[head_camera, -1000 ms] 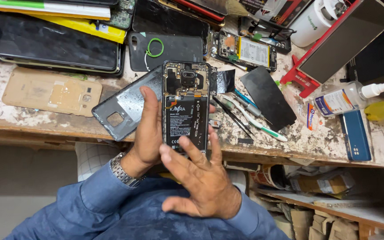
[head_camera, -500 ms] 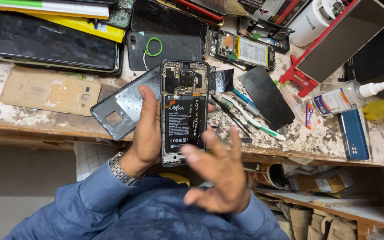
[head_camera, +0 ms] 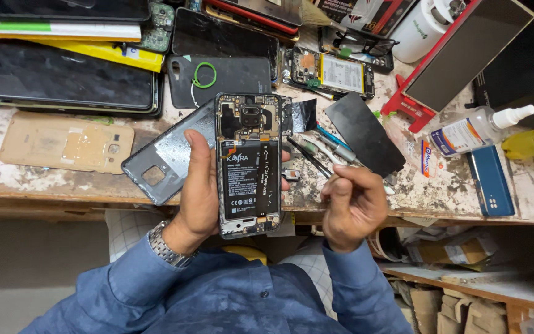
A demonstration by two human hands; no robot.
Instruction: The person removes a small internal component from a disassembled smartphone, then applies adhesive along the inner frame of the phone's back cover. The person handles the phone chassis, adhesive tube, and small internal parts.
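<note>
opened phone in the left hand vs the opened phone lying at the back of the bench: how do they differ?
The backless black phone with a black battery is upright in the left hand, clear of the bench; the backless phone with a pale yellowish battery lies flat, sideways, untouched among parts. The held one looks larger, being nearer the camera. Both have back covers off, boards exposed.

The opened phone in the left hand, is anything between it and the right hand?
Nothing visible is. The opened phone stands upright in the left hand, with its battery side bare to the camera. The right hand is loosely curled beside it, apart from it. Only open air and the bench edge lie between them.
</note>
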